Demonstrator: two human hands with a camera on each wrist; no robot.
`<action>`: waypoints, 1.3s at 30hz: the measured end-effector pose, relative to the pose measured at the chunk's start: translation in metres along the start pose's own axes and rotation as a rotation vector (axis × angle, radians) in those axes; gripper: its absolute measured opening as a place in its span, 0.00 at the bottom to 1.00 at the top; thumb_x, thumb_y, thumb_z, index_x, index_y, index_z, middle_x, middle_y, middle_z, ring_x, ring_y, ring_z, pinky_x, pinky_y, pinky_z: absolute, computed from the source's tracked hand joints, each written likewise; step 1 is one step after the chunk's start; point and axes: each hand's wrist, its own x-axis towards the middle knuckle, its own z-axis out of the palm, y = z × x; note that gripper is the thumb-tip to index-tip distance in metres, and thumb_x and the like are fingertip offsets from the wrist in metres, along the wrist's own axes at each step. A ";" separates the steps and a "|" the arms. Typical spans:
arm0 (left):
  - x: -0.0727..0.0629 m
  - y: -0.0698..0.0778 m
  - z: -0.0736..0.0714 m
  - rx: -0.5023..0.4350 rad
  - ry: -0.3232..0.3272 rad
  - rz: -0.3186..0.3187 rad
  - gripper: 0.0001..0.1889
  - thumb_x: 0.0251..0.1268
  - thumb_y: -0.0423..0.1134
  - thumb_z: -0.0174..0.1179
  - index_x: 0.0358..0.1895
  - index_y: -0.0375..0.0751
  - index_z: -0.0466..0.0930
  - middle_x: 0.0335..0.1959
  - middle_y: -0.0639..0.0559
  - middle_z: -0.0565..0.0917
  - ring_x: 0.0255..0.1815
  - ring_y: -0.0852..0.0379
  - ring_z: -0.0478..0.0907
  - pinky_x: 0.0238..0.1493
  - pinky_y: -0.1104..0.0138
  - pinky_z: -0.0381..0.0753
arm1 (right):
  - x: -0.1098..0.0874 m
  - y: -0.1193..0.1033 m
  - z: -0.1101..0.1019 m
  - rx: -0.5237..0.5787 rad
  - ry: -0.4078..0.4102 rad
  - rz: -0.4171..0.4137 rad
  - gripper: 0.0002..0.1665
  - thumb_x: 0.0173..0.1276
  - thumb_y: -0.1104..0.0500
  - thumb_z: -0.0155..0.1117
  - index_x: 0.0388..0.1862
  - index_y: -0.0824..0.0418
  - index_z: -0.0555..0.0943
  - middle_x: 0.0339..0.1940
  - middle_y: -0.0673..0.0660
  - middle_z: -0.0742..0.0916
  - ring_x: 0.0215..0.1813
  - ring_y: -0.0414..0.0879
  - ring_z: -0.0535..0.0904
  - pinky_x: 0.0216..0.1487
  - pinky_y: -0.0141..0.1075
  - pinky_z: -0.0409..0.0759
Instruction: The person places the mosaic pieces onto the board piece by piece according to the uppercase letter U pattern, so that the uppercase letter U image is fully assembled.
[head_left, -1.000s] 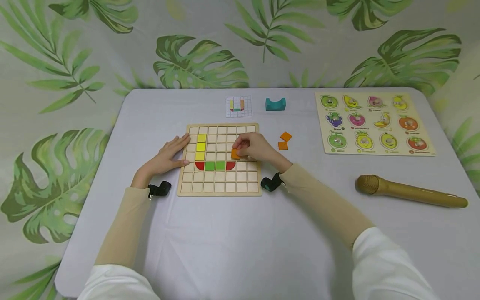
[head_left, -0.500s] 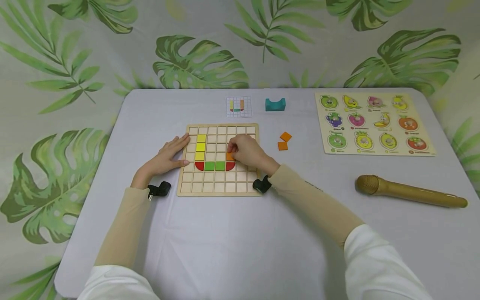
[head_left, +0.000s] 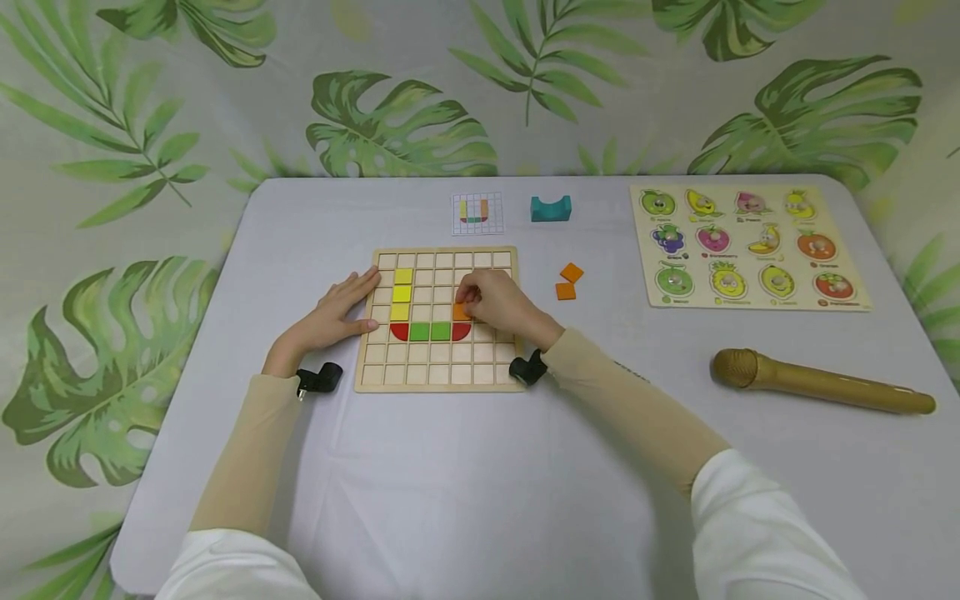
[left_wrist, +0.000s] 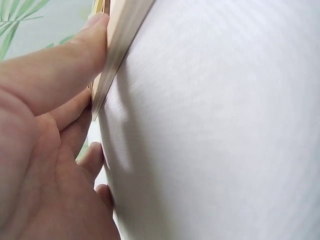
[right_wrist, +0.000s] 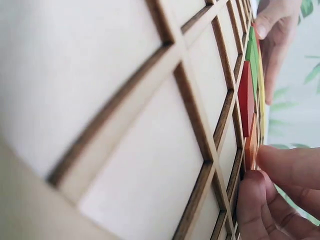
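Observation:
A wooden grid board (head_left: 397, 375) lies in front of the person. In it, a column of yellow tiles (head_left: 402, 293) runs down to a row of green tiles (head_left: 431, 332) with a curved red tile (head_left: 399, 332) at each end. Above the right-hand red one, an orange tile (head_left: 461, 312) sits at its cell, its edge pinched by the fingertips of the right hand (head_left: 501, 302). The right wrist view shows this orange tile (right_wrist: 250, 145) beyond the red piece (right_wrist: 246, 100). Fingers spread, the left hand (head_left: 335, 313) rests along the board's left edge.
Two loose orange tiles (head_left: 572, 273) lie right of the board. Behind it are a pattern card (head_left: 477, 214) with a U drawing and a teal block (head_left: 551, 209). Further right are a fruit puzzle board (head_left: 750, 262) and a brown microphone-shaped object (head_left: 821, 383).
The right hand has moved slightly left with the orange tile, bringing it to the cell above the right red tile, and has then stayed almost still. The left hand has not moved.

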 end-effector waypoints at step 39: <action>-0.001 0.000 0.000 0.013 -0.004 0.007 0.41 0.68 0.41 0.58 0.76 0.35 0.43 0.78 0.44 0.41 0.76 0.41 0.31 0.70 0.47 0.27 | -0.072 0.090 -0.070 0.213 0.258 0.290 0.14 0.62 0.72 0.62 0.48 0.68 0.80 0.47 0.63 0.84 0.43 0.51 0.74 0.46 0.38 0.72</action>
